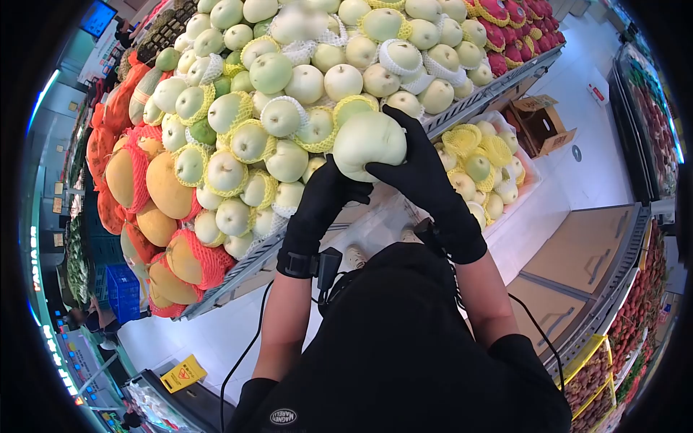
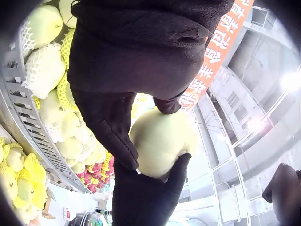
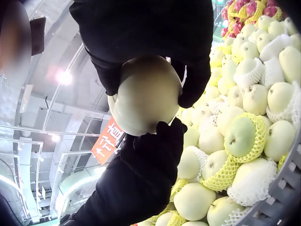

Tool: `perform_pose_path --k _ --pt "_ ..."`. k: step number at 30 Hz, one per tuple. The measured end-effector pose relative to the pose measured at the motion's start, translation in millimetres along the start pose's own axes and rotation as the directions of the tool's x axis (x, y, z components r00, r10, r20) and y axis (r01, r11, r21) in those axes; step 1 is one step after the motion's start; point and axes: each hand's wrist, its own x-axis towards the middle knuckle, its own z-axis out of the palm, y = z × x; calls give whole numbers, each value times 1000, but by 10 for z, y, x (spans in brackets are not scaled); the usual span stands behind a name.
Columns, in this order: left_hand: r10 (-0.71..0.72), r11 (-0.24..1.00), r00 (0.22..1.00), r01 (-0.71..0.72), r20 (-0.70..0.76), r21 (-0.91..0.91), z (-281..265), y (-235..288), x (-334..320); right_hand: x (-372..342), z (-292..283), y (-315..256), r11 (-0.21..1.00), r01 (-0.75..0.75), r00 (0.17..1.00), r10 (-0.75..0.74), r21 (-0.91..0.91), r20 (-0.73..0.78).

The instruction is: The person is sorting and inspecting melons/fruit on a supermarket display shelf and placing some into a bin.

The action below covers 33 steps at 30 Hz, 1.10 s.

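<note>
Both hands wear black gloves and hold one large, pale, whitish-green melon (image 1: pixel 369 146) in front of the fruit display. My right hand (image 1: pixel 422 169) grips it from the right, thumb across the near side and fingers around the far side. From the lower left, my left hand (image 1: pixel 328 191) holds it with bent fingers, fingertips against the skin in the left wrist view. A smooth, bare surface shows on this melon (image 3: pixel 146 96) in the right wrist view. Just beyond it lie piled melons (image 1: pixel 287 160), many in yellow or white foam nets.
Larger orange-yellow melons (image 1: pixel 170 185) in red nets fill the display's left. Red dragon fruit (image 1: pixel 498 36) lies at the far right. A grey slatted rail (image 1: pixel 462 112) edges the stand. Right of it stand a crate of netted melons (image 1: pixel 480 169) and an open cardboard box (image 1: pixel 540 126).
</note>
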Motion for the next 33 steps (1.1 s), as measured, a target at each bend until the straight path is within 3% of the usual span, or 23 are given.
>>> perform_pose_path --k 1,2,4,6,8,9,10,13,14,15,16,17,19,22,25,26,29,30,33 --pt "2 997 999 1 -36 75 3 3 0 0 -13 15 999 18 1000 -18 -30 -4" --pt "112 951 994 -104 -12 290 18 17 -3 1 -23 39 998 36 999 -37 -60 -8" --pt "302 697 947 -294 104 653 56 53 -4 -7 -45 67 991 75 997 -75 -113 2" --pt "266 930 959 -282 96 236 49 4 16 -19 -74 79 980 115 993 -112 -160 29" --pt "278 900 956 -294 95 321 80 -7 43 -24 -88 81 967 145 989 -139 -211 44" --pt "308 734 946 -305 104 606 135 33 47 -29 -90 82 959 159 987 -151 -236 52" --pt "334 489 935 -282 121 826 173 50 55 -29 -91 95 953 169 985 -158 -251 66" --pt "335 224 923 -274 190 935 102 -128 140 -45 -108 143 940 175 984 -153 -293 97" --pt "285 662 942 -327 177 674 89 -184 148 -53 -104 150 940 161 985 -137 -299 101" --pt "231 931 954 -274 190 243 90 -218 147 -57 -107 163 941 149 987 -122 -305 105" --pt "172 985 970 -166 173 -53 105 -247 147 -61 -115 217 950 127 989 -99 -285 111" --pt "113 936 982 -53 154 -349 129 -264 146 -69 -147 230 953 109 988 -72 -281 137" --pt "-58 831 998 68 36 -551 220 -237 159 -79 -232 263 958 73 982 -21 -276 189" --pt "-106 642 989 150 107 -752 160 -393 165 -130 -390 342 983 -150 968 168 -110 184" --pt "-77 711 996 91 51 -697 161 -449 105 -164 -633 567 960 -279 946 279 -25 166" --pt "-53 724 998 66 41 -687 169 -452 92 -198 -705 623 958 -217 967 236 -186 91" --pt "6 790 999 15 32 -612 177 -454 75 -294 -1081 1132 904 -308 938 341 -297 67" --pt "42 826 999 -21 23 -563 230 -388 63 -372 -1225 1394 928 -226 964 257 -294 71" --pt "121 815 993 -103 -5 -570 243 -462 32 -478 -1489 1648 826 -403 912 396 -394 -105"
